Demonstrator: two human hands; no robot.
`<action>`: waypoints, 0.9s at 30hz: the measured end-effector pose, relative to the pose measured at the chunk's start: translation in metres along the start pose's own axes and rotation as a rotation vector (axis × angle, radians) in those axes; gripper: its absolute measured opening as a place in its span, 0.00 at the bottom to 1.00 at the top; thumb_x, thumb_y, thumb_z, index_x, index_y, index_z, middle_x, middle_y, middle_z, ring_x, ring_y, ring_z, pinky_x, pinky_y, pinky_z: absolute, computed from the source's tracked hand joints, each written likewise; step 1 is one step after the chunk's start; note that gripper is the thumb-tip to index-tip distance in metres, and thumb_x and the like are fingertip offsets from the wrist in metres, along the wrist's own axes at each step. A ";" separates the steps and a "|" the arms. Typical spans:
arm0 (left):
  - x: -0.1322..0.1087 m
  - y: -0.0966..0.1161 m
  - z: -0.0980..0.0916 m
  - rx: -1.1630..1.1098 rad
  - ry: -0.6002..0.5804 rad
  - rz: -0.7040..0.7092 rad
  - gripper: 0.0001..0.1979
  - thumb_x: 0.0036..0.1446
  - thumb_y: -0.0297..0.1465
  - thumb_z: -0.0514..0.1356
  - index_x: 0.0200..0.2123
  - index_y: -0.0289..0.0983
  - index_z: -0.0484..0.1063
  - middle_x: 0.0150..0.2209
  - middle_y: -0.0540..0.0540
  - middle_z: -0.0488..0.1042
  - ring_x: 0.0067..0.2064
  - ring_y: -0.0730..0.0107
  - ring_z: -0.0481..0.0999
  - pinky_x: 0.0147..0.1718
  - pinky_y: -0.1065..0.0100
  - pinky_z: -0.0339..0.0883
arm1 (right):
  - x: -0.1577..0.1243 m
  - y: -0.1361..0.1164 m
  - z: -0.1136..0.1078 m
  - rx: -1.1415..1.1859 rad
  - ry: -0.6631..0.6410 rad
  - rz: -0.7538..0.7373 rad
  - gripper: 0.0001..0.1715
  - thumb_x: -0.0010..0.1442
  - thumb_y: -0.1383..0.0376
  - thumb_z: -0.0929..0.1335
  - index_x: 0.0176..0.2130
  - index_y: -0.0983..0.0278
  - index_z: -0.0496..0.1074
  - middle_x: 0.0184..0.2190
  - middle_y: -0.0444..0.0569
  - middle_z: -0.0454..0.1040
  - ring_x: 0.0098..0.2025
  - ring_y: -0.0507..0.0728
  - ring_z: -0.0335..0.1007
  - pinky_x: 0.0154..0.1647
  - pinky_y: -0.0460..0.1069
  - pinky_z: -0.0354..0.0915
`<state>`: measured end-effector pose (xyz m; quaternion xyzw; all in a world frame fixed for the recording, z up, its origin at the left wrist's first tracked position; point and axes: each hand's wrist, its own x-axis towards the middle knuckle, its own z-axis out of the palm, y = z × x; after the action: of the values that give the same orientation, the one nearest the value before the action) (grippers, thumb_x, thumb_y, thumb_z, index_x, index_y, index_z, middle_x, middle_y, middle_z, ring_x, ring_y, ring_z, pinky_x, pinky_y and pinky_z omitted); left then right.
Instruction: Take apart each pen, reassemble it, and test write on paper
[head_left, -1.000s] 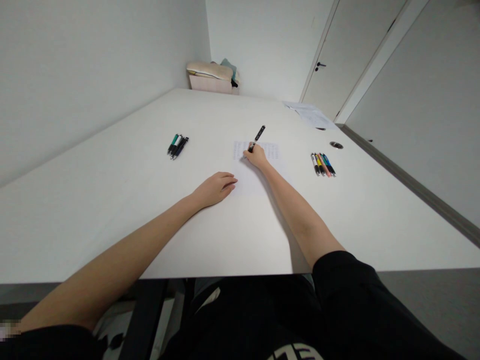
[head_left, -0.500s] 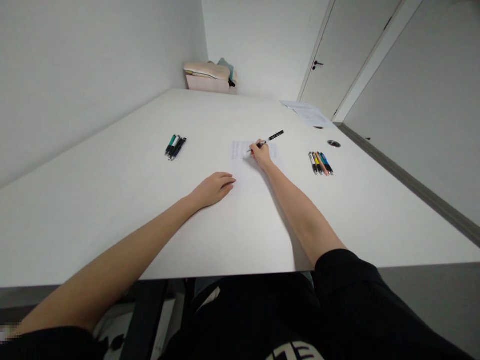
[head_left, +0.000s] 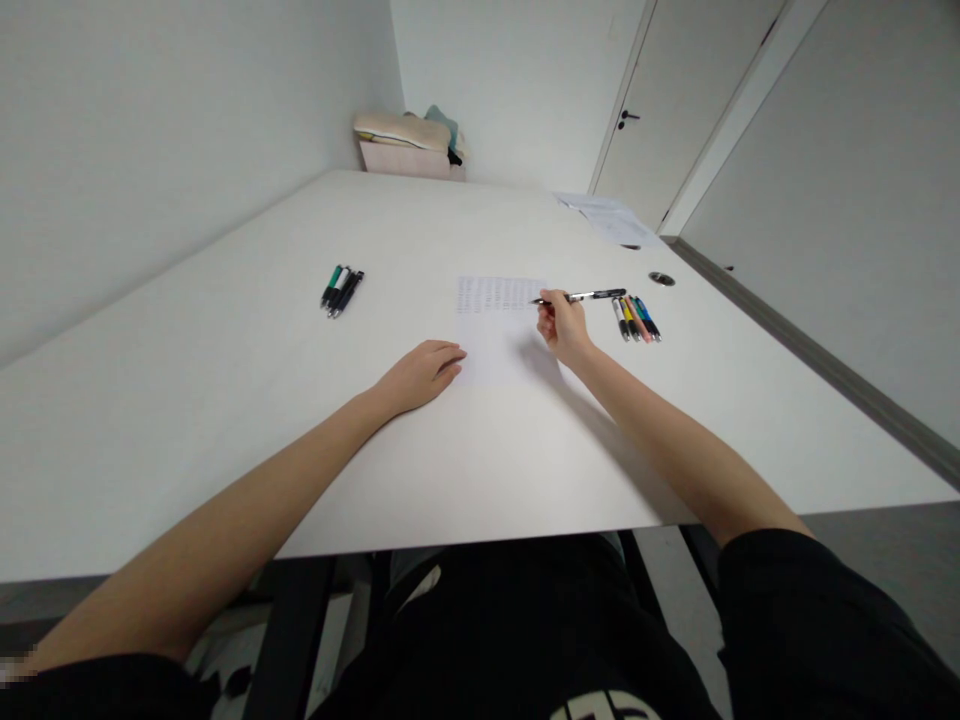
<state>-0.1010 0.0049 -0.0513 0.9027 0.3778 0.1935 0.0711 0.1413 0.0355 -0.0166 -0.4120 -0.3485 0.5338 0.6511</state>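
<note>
Near the middle of the white table lies a sheet of paper [head_left: 491, 345] with rows of small marks across its upper part. My right hand [head_left: 562, 325] is closed on a black pen [head_left: 600, 294], over the sheet's upper right edge. The pen lies nearly level, its tip pointing left and its rear end reaching toward the coloured pens; a shadow shows below the hand. Flat on the table, my left hand [head_left: 424, 375] has its fingers stretched out, with the fingertips at the sheet's left edge.
Several pens [head_left: 343, 292] lie in a group at the left. Several coloured pens [head_left: 636, 320] sit to the right of my right hand. Farther back are loose papers [head_left: 611, 218], a round metal table fitting [head_left: 661, 279] and a pale box [head_left: 405, 158] with cloth on top.
My right hand has moved right with the pen, from the middle of the written rows to the sheet's right edge, and appears raised. The pen has tilted flatter. My left hand stays put.
</note>
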 end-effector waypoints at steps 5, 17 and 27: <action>0.000 0.001 0.000 -0.006 0.001 0.008 0.20 0.60 0.37 0.47 0.48 0.33 0.69 0.49 0.38 0.70 0.52 0.60 0.66 0.53 0.56 0.60 | -0.037 0.005 -0.012 0.082 0.061 0.126 0.13 0.44 0.67 0.68 0.21 0.62 0.57 0.12 0.35 0.59 0.12 0.42 0.46 0.11 0.40 0.43; 0.003 0.000 -0.002 -0.019 0.026 0.034 0.19 0.61 0.36 0.46 0.46 0.35 0.69 0.49 0.38 0.69 0.52 0.60 0.67 0.53 0.56 0.60 | -0.056 0.009 -0.015 0.131 -0.018 0.176 0.15 0.41 0.65 0.71 0.20 0.63 0.59 0.15 0.36 0.62 0.14 0.42 0.51 0.13 0.40 0.48; 0.056 0.059 -0.005 -0.420 0.106 -0.160 0.17 0.53 0.38 0.56 0.42 0.34 0.72 0.42 0.43 0.75 0.40 0.66 0.74 0.40 0.64 0.69 | -0.057 0.011 -0.012 0.069 -0.023 0.128 0.22 0.37 0.58 0.75 0.21 0.62 0.59 0.12 0.33 0.57 0.12 0.42 0.46 0.11 0.42 0.44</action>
<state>-0.0283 0.0031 -0.0140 0.8238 0.4028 0.3086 0.2527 0.1367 -0.0212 -0.0327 -0.4043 -0.3102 0.5908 0.6255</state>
